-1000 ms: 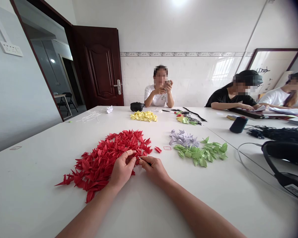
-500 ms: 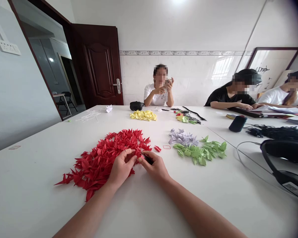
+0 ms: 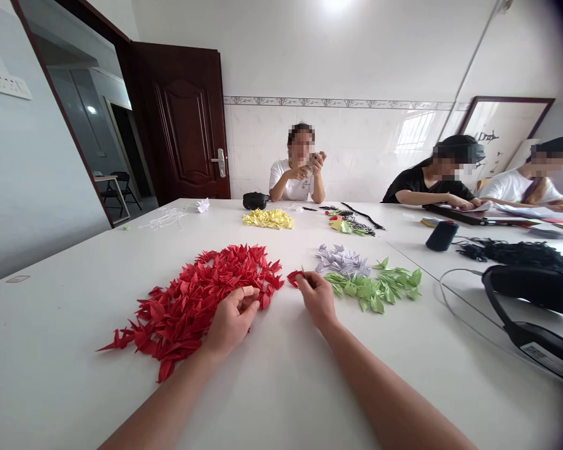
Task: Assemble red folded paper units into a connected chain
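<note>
A large heap of red folded paper cranes (image 3: 187,300) lies left of centre on the white table. At the heap's right edge is my left hand (image 3: 232,319), thumb and fingers curled together; whether anything small is between them I cannot tell. My right hand (image 3: 319,297) is to the right of the heap, with its thumb and fingertips pinched at a single red paper crane (image 3: 293,278). A thin sliver shows by those fingertips, too small to name. Just beyond this hand are pale purple cranes (image 3: 342,259) and green cranes (image 3: 378,287).
Yellow folded papers (image 3: 268,219) and a black pouch (image 3: 256,200) lie farther back. Dark cords with coloured pieces (image 3: 349,222) are near a thread spool (image 3: 442,235). Black headphones (image 3: 530,325) sit at right. A person (image 3: 298,178) sits opposite; two others sit at right.
My hands have come apart. My right hand has moved right and away from me, from beside the left hand to the lone red crane. The left hand stays by the heap.
</note>
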Available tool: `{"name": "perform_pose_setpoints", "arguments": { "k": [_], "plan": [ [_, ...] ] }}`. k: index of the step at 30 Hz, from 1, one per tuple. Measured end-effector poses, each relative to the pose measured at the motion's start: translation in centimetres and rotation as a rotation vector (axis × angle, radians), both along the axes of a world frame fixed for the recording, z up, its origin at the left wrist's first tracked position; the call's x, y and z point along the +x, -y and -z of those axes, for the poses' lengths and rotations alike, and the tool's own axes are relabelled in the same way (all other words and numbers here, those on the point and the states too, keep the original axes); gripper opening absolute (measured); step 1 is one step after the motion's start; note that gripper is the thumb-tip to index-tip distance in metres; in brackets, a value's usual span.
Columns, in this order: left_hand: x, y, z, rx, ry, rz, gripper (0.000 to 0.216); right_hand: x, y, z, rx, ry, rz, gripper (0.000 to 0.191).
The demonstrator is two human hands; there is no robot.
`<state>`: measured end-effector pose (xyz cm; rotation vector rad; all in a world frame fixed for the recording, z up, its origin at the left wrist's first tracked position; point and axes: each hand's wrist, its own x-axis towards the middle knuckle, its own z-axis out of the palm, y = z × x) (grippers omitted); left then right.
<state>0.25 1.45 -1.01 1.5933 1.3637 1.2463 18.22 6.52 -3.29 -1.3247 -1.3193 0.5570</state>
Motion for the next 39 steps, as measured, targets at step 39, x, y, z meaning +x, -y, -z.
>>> {"name": "perform_pose_setpoints", "arguments": {
  "k": [39],
  "plan": [
    [-1.9, -1.3, 1.5, 0.236, -0.789, -0.111, 0.034, -4.5, 0.7, 0.1, 0.164, 0.553, -0.436, 0.037]
  ]
}}
